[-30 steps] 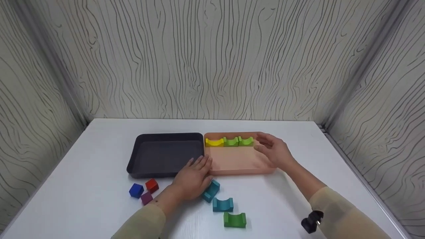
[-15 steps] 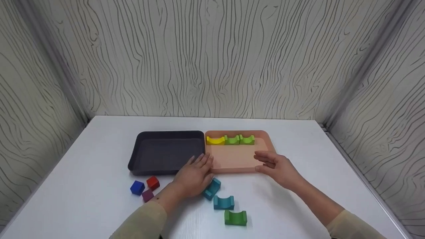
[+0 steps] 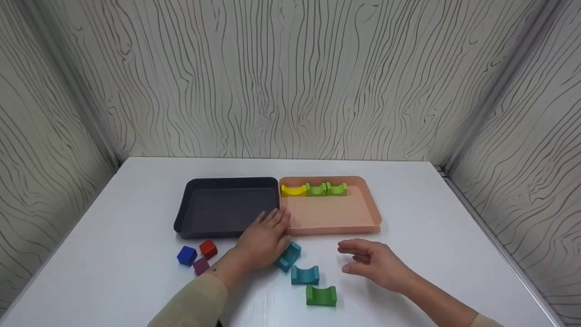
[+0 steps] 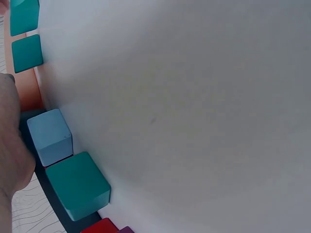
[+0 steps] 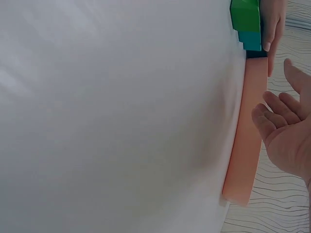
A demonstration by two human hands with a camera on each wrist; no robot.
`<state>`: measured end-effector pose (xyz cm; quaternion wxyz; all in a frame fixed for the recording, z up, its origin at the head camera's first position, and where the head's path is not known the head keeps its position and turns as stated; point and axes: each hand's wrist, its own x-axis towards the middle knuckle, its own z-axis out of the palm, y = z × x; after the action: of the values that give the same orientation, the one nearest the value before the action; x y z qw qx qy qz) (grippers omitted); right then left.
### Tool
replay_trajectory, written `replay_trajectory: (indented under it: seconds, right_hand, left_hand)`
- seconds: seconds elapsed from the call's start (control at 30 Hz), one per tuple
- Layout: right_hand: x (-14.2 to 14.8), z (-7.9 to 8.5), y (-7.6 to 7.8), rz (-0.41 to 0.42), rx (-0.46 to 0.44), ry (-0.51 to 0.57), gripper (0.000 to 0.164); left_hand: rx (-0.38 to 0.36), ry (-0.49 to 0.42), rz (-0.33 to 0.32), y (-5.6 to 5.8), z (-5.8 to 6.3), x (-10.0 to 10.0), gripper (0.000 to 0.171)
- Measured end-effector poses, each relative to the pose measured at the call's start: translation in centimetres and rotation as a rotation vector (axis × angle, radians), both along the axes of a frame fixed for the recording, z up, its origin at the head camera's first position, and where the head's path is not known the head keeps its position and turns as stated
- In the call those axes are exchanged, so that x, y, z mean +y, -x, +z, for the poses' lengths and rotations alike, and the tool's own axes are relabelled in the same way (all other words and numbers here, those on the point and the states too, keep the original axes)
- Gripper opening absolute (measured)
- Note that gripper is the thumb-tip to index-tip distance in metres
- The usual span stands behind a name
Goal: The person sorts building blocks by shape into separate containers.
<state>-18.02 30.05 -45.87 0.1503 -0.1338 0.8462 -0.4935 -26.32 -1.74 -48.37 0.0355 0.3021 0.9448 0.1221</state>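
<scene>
My left hand [image 3: 263, 243] rests with straight fingers over the adjoining rims of a dark tray [image 3: 222, 211] and a peach tray [image 3: 331, 215]. Beside its thumb lies a tilted teal block with a curved notch [image 3: 289, 256]. A second teal notched block [image 3: 305, 275] and a green notched block [image 3: 321, 296] stand nearer the front. To their right my right hand [image 3: 374, 264] hovers above the table, fingers loosely bent and holding nothing. One yellow [image 3: 293, 191] and two light green notched blocks [image 3: 316, 190] line the peach tray's back wall. A light blue block [image 4: 50, 136] shows in the left wrist view.
Left of my left forearm sit a red cube [image 3: 208, 249], a blue cube [image 3: 187, 256] and a purple cube [image 3: 201, 266], the last close to the wrist. Patterned panels [image 3: 277, 81] enclose the white table [image 3: 431, 204] at the back and sides.
My right hand has drawn back from the peach tray's right side toward the front, and hovers near the teal and green blocks. My left hand and the blocks have stayed put.
</scene>
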Motion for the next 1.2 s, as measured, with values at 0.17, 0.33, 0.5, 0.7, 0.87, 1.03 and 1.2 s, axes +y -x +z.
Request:
replay_trajectory:
  seconds: [0.17,0.33,0.5,0.7,0.87,1.03,1.2]
  right_hand:
    - [-0.4,-0.8,-1.0,0.049,-0.032,0.0,0.056]
    - [-0.7,-1.6,-2.0,0.098,-0.015,-0.027,0.054]
    - [-1.0,-1.9,-2.6,0.105,-0.005,-0.078,0.054]
    - [-1.3,-2.1,-3.1,0.112,0.046,-0.135,0.053]
    - [-1.4,-2.4,-3.3,0.126,0.073,-0.14,0.051]
    - [-1.7,-2.5,-3.3,0.126,0.005,-0.12,0.046]
    - [-1.8,-2.8,-3.3,0.121,-0.017,-0.114,0.043]
  left_hand:
    - [-0.005,0.003,0.004,0.0,0.1,0.0,0.068]
    - [-0.006,0.003,0.0,0.0,0.1,0.1,0.068]
    - [-0.015,0.002,0.002,0.0,0.2,0.0,0.068]
    - [0.0,-0.005,-0.007,0.0,0.1,0.0,0.068]
    - [0.017,-0.005,-0.012,-0.1,0.0,-0.1,0.067]
    - [0.016,-0.005,-0.01,0.1,-0.1,-0.1,0.067]
    - [0.019,-0.004,-0.011,0.1,-0.2,0.0,0.068]
